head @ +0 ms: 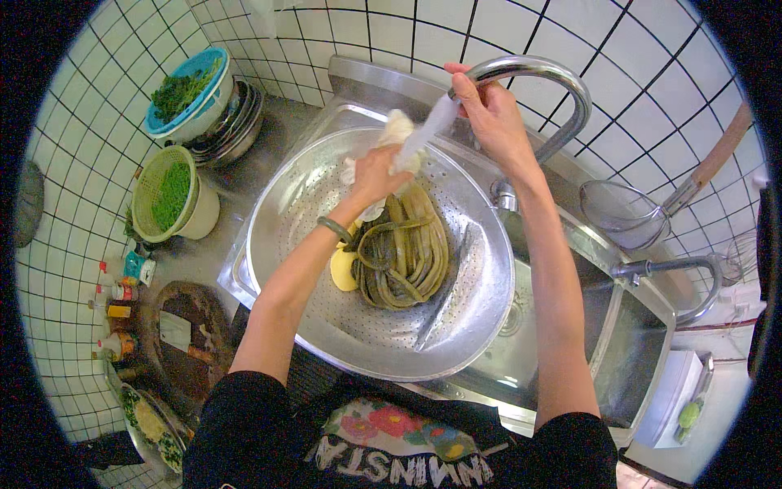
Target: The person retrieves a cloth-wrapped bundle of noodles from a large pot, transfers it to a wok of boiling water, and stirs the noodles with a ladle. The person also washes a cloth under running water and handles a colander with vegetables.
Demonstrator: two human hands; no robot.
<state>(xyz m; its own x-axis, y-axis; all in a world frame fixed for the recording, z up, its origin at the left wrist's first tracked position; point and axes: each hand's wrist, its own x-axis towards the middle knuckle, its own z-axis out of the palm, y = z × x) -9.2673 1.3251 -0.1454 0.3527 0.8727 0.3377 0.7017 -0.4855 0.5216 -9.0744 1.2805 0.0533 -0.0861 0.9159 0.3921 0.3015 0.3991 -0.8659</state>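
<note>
A large perforated metal colander (379, 351) rests over the sink in front of me. In it lies a coiled bundle of long olive-brown strands, perhaps pickled long beans (406, 257), beside a flat yellow piece (344, 269). My left hand (376, 177), with a bangle at the wrist, grips a whitish item (400, 127) above the bundle's far end; whether it is cloth or vegetable is unclear. My right hand (492, 116) holds the end of the curved metal faucet spout (565, 82). A stream of water (427, 131) runs slanting from the spout onto the item by my left hand.
To the left stand a blue-rimmed basket of greens (186, 91), a basket of chopped greens (171, 195), and a round chopping board (201, 373) bearing a cleaver (175, 330). On the right are a wire strainer (626, 214), a second faucet (678, 266) and another sink basin (635, 360).
</note>
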